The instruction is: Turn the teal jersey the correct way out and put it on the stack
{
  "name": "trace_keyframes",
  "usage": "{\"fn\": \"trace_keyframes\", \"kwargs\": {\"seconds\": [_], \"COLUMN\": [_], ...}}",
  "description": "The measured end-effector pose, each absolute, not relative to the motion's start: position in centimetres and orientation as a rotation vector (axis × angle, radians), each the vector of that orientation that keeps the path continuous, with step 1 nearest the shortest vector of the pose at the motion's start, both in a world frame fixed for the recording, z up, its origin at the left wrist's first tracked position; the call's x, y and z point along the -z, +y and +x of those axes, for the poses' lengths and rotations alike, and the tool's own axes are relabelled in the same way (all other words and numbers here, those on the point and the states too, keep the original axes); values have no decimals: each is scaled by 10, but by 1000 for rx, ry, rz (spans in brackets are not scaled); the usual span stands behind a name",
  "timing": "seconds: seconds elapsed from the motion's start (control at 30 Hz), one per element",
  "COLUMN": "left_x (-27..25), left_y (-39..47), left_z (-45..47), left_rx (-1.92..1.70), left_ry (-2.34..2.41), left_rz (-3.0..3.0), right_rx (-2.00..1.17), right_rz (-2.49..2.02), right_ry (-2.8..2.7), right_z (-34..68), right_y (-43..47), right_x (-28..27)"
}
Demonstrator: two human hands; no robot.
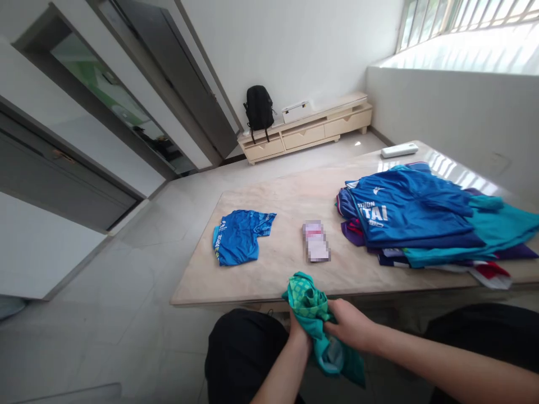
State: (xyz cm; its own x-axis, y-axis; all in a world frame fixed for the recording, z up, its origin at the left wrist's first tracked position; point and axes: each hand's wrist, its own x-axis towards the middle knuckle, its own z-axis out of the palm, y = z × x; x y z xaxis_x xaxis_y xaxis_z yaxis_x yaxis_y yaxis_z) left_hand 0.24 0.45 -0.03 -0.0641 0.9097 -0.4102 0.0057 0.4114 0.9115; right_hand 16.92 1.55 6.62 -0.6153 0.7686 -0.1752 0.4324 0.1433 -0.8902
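Observation:
A bunched green garment (pixel 309 303) with a lighter checked pattern hangs over the table's near edge, between my knees. My left hand (pixel 300 335) grips it from below and is partly covered by the cloth. From the right side, my right hand (pixel 348 322) has its fingers closed on the same cloth. The lower folds dangle beneath my hands. On the table (pixel 278 280), a folded blue shirt (pixel 240 238) with white lettering lies to the left. A pixelated pinkish object (pixel 315 241) rests just beyond the garment.
To the right is a heap of shirts, topped by a blue shirt (pixel 404 207) with white print. A white oblong device (pixel 399 150) lies at the table's far edge. Behind stands a low cabinet (pixel 303 137) with a black backpack (pixel 259 108) on it. Doors line the left.

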Motion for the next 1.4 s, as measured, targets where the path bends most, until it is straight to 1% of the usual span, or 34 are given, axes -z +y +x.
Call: {"fn": "trace_keyframes", "kwargs": {"seconds": [0.13,0.23,0.3,0.4,0.47,0.53,0.6,0.67,0.73,0.8,0.9,1.03,1.2,1.4], "left_x": [-5,-16,-24,-36,-43,-51,-60,-69,-77,-80,-80,-77,-77,-74], "left_y": [13,14,8,-5,-10,-9,-2,7,12,13,8,4,10,13], "left_z": [1,1,2,1,-2,-6,-11,-12,-11,-7,-2,-2,-13,-19], "left_rx": [-1036,-1025,-914,-589,-365,-276,-405,-684,-918,-1031,-1033,-1037,-1145,-1230], "left_ry": [1495,1478,1406,1259,1291,1422,1527,1551,1499,1397,1335,1458,1591,1617], "left_rz": [915,1020,1143,1441,1613,1697,1689,1611,1557,1590,1705,1766,1737,1675], "right_rx": [-1201,-1101,-1079,-1040,-1011,-996,-994,-989,-988,-1005,-1056,-1106,-1161,-993], "right_rz": [-1054,-952,-943,-958,-993,-1048,-1108,-1142,-1129,-1093,-1072,-1149,-1224,-1434], "right_ry": [-2244,-2200,-2171,-2157,-2139,-2106,-2076,-2083,-2133,-2172,-2159,-2112,-2082,-2277], "right_z": [188,203,211,216,217,217,218,218,217,216,213,212,212,209], "right_y": [22,29,34,42,46,49,51,51,49,48,48,51,53,54], "right_x": [-71,-76,-79,-81,-80,-78,-75,-73,-73,-73,-74,-74,-77,-73]}}
